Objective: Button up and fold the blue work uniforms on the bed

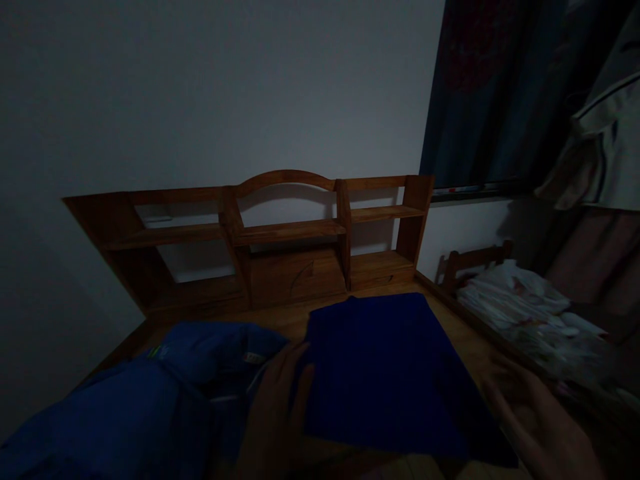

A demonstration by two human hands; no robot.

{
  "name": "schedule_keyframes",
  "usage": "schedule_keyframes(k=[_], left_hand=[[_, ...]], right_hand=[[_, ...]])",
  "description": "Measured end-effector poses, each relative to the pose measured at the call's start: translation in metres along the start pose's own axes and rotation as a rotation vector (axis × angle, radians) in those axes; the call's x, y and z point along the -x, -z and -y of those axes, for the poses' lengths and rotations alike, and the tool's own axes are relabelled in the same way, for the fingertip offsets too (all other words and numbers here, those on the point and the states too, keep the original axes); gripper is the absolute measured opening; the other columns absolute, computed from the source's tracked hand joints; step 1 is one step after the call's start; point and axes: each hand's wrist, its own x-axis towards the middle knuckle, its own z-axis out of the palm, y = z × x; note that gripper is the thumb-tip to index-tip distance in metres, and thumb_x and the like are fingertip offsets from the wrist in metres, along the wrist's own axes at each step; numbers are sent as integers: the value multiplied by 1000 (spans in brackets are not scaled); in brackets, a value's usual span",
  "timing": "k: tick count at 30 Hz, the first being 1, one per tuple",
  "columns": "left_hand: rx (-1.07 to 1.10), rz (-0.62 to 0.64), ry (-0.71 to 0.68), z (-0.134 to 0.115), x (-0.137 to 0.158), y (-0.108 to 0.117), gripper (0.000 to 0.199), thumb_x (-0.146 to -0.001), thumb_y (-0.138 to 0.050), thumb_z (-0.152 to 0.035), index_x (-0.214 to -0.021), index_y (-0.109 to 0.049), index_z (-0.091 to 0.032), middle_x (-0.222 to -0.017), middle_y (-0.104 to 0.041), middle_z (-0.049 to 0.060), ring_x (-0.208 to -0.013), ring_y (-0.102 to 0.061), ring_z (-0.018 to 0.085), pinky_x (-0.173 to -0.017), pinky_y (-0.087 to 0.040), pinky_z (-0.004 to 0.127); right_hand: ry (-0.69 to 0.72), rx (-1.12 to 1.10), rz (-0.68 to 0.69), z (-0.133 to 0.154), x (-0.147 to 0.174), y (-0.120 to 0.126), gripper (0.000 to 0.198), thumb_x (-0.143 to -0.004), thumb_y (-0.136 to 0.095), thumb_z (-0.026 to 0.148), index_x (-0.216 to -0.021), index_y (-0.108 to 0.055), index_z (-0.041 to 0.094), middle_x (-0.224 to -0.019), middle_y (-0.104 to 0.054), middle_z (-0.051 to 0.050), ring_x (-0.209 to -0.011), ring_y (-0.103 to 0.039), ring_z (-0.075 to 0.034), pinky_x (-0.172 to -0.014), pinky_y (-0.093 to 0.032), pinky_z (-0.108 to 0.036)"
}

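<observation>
A dark blue, flat, nearly square piece that looks like folded cloth (380, 373) lies on the wooden desk. My left hand (277, 407) is at its left edge, fingers extended and thumb apart; whether it presses on the cloth is hard to tell in the dim light. Off the lower right side of the cloth, my right hand (540, 420) is held with loosely bent fingers apart and nothing visible in them. To the left, a crumpled blue garment (145, 400) with a small pale label reaches up against my left hand.
A wooden desktop shelf (295, 230) with several compartments stands along the back of the desk (280, 320), against a pale wall. Right of the desk, a chair (453, 267) bears plastic bags (515, 293). Light clothing (620, 147) hangs by the dark window (480, 100).
</observation>
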Motion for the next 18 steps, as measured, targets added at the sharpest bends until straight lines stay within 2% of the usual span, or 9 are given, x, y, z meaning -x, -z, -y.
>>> schedule_keyframes(k=[2,4,6,9,11,14,16,18], left_hand=[[-88,71,-140,-29,-20,-27,43,-93,-35,-34,-136,-35,-28,-143,-36,2,-132,-31,19,-108,-32,43],[-163,154,-219,-43,-33,-56,46,-94,-33,-38,-139,-29,-29,-148,-27,1,-136,-22,21,-110,-27,47],[-215,211,-222,-40,-36,-84,47,-94,-29,-41,-140,-28,-29,-149,-22,2,-137,-18,24,-110,-23,52],[-257,269,-153,-14,-27,-112,48,-95,-25,-43,-141,-26,-29,-149,-23,2,-137,-19,25,-109,-25,53],[-272,276,-121,2,-16,-121,50,-95,-24,-43,-142,-21,-29,-149,-21,2,-137,-18,24,-109,-27,50],[-293,251,-107,11,-5,-123,51,-95,-24,-42,-143,-17,-27,-150,-17,2,-138,-14,23,-110,-25,48],[-302,237,-101,9,-2,-121,51,-95,-24,-42,-143,-18,-26,-150,-18,3,-138,-14,23,-111,-25,47],[-305,228,-94,7,-2,-121,51,-95,-25,-41,-143,-19,-26,-150,-19,3,-138,-14,24,-110,-25,48]], right_hand=[[134,34,76,32,-29,-12,55,-85,-42,52,-136,-37,29,-133,-47,-5,-118,-48,-26,-99,-42,-44],[276,66,154,53,-50,-35,58,-88,-39,50,-141,-29,28,-145,-30,-4,-132,-31,-24,-107,-30,-43],[348,118,214,55,-60,-67,60,-88,-38,53,-142,-26,29,-150,-18,-4,-137,-18,-27,-109,-24,-47],[319,188,371,32,-55,-114,61,-88,-32,58,-142,-26,31,-150,-17,-5,-137,-13,-29,-107,-24,-53],[318,192,469,10,-46,-135,60,-89,-28,58,-143,-21,32,-149,-19,-5,-137,-13,-27,-107,-23,-53],[327,175,516,-10,-37,-145,59,-90,-26,57,-144,-15,34,-150,-18,-2,-138,-13,-25,-109,-21,-51],[316,173,519,-8,-36,-141,59,-90,-26,57,-144,-15,33,-150,-17,-2,-138,-13,-25,-109,-22,-51],[298,186,496,8,-36,-132,60,-90,-26,57,-144,-15,32,-150,-15,-3,-138,-12,-27,-108,-22,-52]])
